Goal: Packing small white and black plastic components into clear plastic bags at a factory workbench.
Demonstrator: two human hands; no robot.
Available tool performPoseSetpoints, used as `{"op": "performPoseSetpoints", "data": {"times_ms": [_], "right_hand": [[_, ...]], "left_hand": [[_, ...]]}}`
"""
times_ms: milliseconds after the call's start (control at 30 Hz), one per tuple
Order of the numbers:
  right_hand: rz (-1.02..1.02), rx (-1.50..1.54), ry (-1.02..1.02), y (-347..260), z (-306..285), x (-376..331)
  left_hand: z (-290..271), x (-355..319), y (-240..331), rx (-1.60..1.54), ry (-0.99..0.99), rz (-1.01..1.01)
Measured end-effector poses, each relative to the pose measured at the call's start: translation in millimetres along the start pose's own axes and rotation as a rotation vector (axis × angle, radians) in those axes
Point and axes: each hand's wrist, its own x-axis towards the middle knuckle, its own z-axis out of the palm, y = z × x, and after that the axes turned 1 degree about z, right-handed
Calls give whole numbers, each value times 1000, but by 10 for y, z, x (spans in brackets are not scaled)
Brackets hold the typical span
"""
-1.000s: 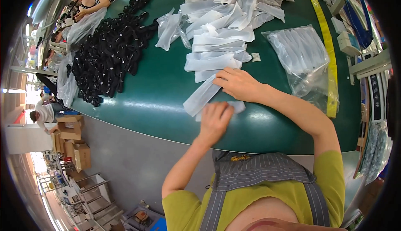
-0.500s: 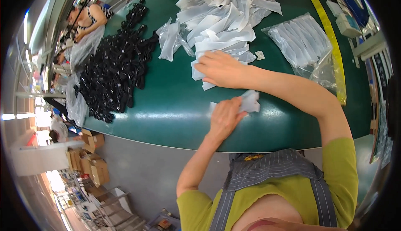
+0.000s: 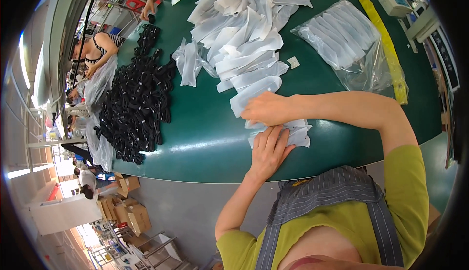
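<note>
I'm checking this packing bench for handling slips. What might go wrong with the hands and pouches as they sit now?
The small stack of white pouches under the left hand lies close to the table edge, so it may slide off. The right hand rests by the loose pouch pile, so a pull may drag extra ones along.

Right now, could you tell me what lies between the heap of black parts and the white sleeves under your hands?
In the head view, only bare green table lies between the black parts and the white sleeves under both hands.
</note>
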Motion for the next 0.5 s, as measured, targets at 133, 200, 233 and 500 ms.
{"op": "performPoseSetpoints", "data": {"times_ms": [133,200,233,500], "right_hand": [[138,489,-162,-109,-178,14],[176,670,-218,-98,-220,-25],[240,561,-164,-73,-219,-75],[-47,-430,268,402,-233,-438]], "left_hand": [[-14,6,-3,86,44,-15],[-27,59,3,94,32,-29],[-30,68,6,102,-15,-52],[110,55,-202,-125,51,-79]]}}
